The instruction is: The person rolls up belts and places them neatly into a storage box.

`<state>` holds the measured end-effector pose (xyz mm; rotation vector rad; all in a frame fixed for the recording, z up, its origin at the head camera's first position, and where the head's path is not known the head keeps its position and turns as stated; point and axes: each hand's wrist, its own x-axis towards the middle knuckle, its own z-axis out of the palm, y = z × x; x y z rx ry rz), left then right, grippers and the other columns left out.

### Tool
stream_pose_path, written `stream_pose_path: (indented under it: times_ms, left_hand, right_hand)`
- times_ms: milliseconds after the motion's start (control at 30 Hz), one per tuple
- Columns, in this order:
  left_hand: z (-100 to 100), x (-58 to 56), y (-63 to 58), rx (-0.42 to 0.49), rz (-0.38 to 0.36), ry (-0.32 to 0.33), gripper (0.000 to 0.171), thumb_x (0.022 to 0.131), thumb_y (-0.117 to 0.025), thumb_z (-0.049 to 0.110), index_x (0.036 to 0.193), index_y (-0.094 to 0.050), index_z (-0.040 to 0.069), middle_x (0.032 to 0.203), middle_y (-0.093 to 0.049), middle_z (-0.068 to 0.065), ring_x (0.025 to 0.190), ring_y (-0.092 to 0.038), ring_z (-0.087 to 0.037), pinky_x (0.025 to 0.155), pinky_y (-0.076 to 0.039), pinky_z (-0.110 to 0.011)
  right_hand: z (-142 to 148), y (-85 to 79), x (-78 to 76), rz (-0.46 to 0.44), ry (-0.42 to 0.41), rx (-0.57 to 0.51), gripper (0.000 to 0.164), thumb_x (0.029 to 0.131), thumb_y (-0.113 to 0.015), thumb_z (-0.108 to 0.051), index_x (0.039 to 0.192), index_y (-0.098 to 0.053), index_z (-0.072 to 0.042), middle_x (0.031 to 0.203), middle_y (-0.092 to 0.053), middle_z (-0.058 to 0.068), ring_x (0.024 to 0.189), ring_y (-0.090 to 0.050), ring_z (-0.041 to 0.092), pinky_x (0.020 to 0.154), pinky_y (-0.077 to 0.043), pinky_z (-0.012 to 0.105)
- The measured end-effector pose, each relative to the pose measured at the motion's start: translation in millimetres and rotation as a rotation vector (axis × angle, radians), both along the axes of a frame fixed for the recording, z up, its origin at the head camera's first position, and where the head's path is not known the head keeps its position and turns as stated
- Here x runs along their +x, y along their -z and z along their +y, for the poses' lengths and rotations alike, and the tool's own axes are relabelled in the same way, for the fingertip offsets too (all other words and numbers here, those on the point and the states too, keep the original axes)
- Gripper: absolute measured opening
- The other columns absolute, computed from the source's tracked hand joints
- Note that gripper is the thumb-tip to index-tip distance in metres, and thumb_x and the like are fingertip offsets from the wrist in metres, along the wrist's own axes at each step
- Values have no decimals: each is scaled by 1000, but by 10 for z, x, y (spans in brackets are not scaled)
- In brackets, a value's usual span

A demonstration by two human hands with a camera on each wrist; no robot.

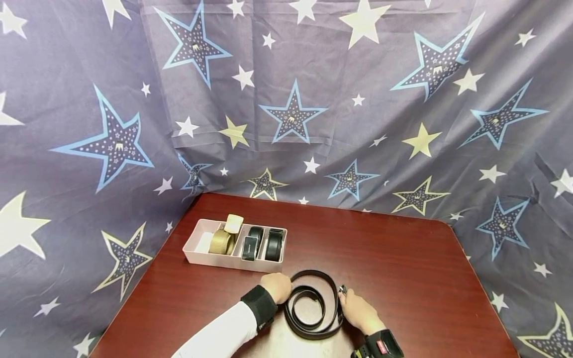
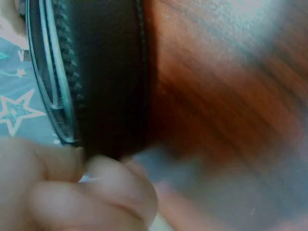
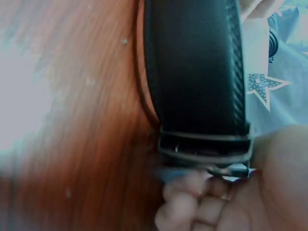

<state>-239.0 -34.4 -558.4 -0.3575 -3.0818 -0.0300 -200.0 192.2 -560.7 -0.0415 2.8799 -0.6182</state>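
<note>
A black leather belt [image 1: 313, 335] stands on its edge on the table in loose coils, between the two hands. At the coil's left side, my left hand [image 1: 276, 287] pinches the outer strap; in the left wrist view, thumb and fingers meet at the strap [image 2: 113, 72]. On the right side my right hand [image 1: 359, 312] holds the belt's metal buckle [image 1: 342, 289]. The right wrist view shows the buckle frame [image 3: 207, 150] across the strap, with curled fingers [image 3: 180, 204] at its lower end. The inner coils lie apart from the outer loop.
A pale divided box [image 1: 233, 262] stands behind the left hand. It holds a rolled tan belt [image 1: 219, 242] with a pale buckle [image 1: 234, 223] and two rolled black belts [image 1: 249, 247] in separate compartments. A star-patterned cloth [image 1: 313, 169] hangs around the reddish-brown table [image 1: 403, 258].
</note>
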Motion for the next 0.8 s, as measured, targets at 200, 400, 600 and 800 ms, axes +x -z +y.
stream_pose_path:
  times_ms: [200, 400, 600, 800]
  left_hand:
    - [136, 256, -112, 107, 227, 110, 29, 75, -75, 33, 82, -59, 10, 68, -64, -6, 56, -64, -22, 44, -47, -36]
    - [165, 373, -13, 29, 313, 152, 9, 77, -68, 15, 76, -61, 10, 65, -56, -2, 51, -61, -18, 40, -47, -32]
    - [105, 311, 21, 134, 227, 230, 10, 78, -68, 10, 72, -63, 17, 73, -64, 1, 57, -64, -20, 42, -46, -33]
    - [98, 256, 68, 234, 140, 343, 14, 70, -75, 10, 73, -65, 20, 72, -62, 7, 64, -64, -13, 49, -45, -28]
  right_hand:
    - [9, -119, 147, 16, 87, 58, 45, 92, -56, -31, 113, -51, 9, 94, -68, 27, 83, -67, 41, 65, -50, 54]
    - [-41, -191, 173, 13, 133, 104, 38, 88, -58, -30, 110, -56, 1, 93, -68, 24, 81, -67, 41, 60, -49, 55]
    - [99, -236, -49, 73, 126, 159, 23, 86, -61, -23, 100, -57, -5, 88, -68, 24, 74, -66, 42, 56, -48, 54]
    - [132, -262, -521, 141, 103, 204, 15, 92, -50, -14, 97, -60, -3, 86, -68, 28, 73, -66, 44, 54, -49, 56]
